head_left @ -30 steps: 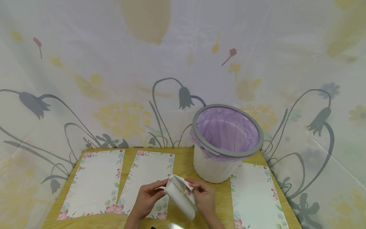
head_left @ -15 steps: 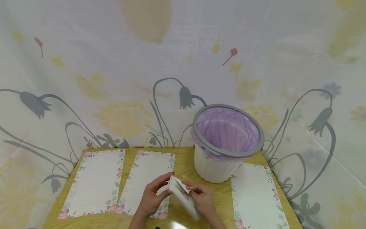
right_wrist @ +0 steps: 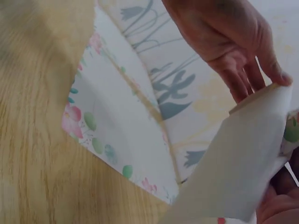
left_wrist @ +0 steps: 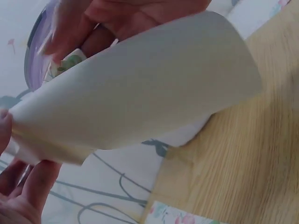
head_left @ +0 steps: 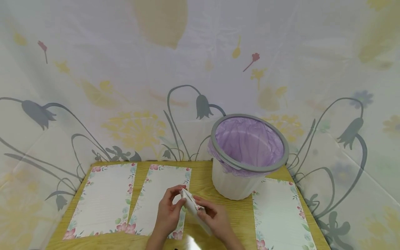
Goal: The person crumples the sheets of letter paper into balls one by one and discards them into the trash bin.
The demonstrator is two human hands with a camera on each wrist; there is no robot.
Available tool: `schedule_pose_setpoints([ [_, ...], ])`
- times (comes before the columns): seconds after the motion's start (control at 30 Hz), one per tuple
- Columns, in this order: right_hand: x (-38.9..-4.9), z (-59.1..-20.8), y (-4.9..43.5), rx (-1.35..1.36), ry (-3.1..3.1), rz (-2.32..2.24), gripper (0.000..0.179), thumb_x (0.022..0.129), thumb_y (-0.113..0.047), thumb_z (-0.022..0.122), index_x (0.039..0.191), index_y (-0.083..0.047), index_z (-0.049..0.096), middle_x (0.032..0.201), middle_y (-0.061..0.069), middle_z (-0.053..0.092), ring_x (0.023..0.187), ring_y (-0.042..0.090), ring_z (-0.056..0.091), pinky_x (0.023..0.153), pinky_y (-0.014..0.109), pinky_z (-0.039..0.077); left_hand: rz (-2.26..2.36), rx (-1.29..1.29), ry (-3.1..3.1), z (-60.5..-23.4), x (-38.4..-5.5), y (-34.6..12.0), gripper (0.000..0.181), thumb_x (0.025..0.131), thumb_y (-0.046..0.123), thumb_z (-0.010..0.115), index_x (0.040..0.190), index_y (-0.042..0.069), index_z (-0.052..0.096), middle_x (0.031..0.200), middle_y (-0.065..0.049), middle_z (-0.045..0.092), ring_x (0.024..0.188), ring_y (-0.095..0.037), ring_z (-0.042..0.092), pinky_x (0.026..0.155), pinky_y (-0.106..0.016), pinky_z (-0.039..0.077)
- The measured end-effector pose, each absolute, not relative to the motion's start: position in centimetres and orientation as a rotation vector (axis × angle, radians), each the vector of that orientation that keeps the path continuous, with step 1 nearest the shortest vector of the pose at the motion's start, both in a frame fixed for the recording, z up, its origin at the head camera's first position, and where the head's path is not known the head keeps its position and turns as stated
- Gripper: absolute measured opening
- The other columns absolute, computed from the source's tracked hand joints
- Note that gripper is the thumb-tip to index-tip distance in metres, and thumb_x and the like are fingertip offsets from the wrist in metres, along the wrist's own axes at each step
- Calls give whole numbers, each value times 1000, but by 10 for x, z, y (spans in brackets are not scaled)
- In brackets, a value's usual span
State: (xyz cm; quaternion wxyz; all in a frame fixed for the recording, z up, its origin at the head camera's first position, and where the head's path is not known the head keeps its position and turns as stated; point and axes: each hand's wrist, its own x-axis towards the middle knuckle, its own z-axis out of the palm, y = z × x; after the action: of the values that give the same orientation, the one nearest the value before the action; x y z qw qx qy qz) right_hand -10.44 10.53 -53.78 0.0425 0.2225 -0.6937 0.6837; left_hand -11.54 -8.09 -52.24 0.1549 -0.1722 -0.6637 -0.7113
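Note:
Both hands hold a folded sheet of white paper [head_left: 191, 207] tilted above the table, and part of its floral print shows on the inner side. My left hand [head_left: 168, 211] pinches the upper end between thumb and fingers, as the left wrist view also shows at the corner of the paper [left_wrist: 154, 88]. The right hand [head_left: 216, 219] grips the near flap, its fingers curled at the printed edge. Seen in the right wrist view, the left hand [right_wrist: 229, 42] has its thumb on the paper's corner. Some right fingertips are hidden behind the paper.
Two flower-bordered sheets, one at far left [head_left: 103, 201] and one beside it [head_left: 162, 184], lie on the wooden table [head_left: 203, 177]. Another bordered sheet [head_left: 281, 211] lies at right. A white bin [head_left: 232, 185] with a grey rim and purple liner stands at the back right.
The folded paper has turned more edge-on and looks narrower, its opening pressed closer together. The right hand has shifted slightly left and curled tighter round the flap. Bin and table sheets stay put.

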Motion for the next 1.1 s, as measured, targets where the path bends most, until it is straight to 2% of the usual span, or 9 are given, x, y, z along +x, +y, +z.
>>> schedule_pose_setpoints([
  [0.13, -105, -539, 100, 732, -2125, 1910, 40, 84, 2, 76, 122, 3, 68, 124, 20, 66, 115, 26, 63, 86, 28, 55, -2023, -368, -1835, -523, -115, -76, 22, 88, -12, 66, 106, -9, 54, 114, -26, 63, 110, -18, 62, 74, -26, 58],
  [0.23, -105, -533, 95, 678, -2086, 1824, 32, 80, 11, 74, 112, 7, 71, 113, 20, 70, 104, 24, 68, 80, 26, 57, -2020, -360, -1772, -523, -114, -73, 21, 86, -14, 68, 101, -10, 54, 107, -29, 63, 105, -18, 64, 66, -22, 57],
  [0.33, -103, -528, 91, 617, -2048, 1769, 29, 72, 25, 70, 98, 11, 73, 98, 22, 72, 93, 18, 71, 74, 22, 57, -2008, -396, -1728, -524, -114, -72, 22, 84, -16, 68, 101, -9, 56, 101, -29, 63, 99, -22, 64, 60, -19, 54],
  [0.43, -103, -528, 93, 606, -2031, 1741, 28, 67, 28, 70, 89, 12, 74, 89, 22, 73, 87, 11, 70, 70, 19, 56, -2040, -396, -1740, -523, -114, -73, 22, 84, -16, 69, 102, -9, 59, 97, -28, 63, 95, -24, 65, 64, -20, 55],
  [0.53, -106, -538, 97, 650, -2018, 1717, 27, 65, 28, 71, 85, 10, 75, 84, 21, 73, 83, 8, 71, 67, 19, 56, -2123, -330, -1823, -519, -114, -77, 18, 85, -13, 70, 98, -8, 60, 93, -28, 65, 89, -17, 68, 62, -23, 57],
  [0.67, -105, -536, 101, 748, -2014, 1722, 27, 64, 30, 69, 81, 10, 75, 81, 21, 72, 80, 12, 72, 64, 21, 57, -2288, -215, -1970, -517, -116, -85, 14, 87, -3, 72, 95, -7, 62, 88, -19, 70, 75, -10, 67, 58, -27, 56],
  [0.83, -96, -514, 101, 812, -2040, 1675, 24, 63, 29, 69, 78, 10, 75, 76, 19, 72, 75, 11, 72, 63, 21, 57, -2507, -262, -2110, -516, -125, -99, 24, 91, 7, 72, 100, -11, 59, 82, -1, 71, 67, -10, 64, 62, -28, 55],
  [1.0, -93, -500, 102, 923, -2000, 1596, 27, 61, 30, 67, 72, 7, 74, 72, 18, 72, 71, 14, 73, 62, 20, 57, -2659, -357, -2209, -514, -132, -106, 20, 93, 6, 70, 101, -8, 59, 76, 2, 67, 65, -9, 61, 65, -29, 55],
  [1.1, -97, -508, 103, 985, -1951, 1572, 30, 61, 32, 67, 74, 6, 74, 73, 17, 72, 69, 17, 73, 63, 20, 57, -2640, -300, -2252, -512, -130, -106, 17, 93, 7, 71, 100, -4, 60, 75, 2, 66, 65, -9, 57, 65, -29, 54],
])
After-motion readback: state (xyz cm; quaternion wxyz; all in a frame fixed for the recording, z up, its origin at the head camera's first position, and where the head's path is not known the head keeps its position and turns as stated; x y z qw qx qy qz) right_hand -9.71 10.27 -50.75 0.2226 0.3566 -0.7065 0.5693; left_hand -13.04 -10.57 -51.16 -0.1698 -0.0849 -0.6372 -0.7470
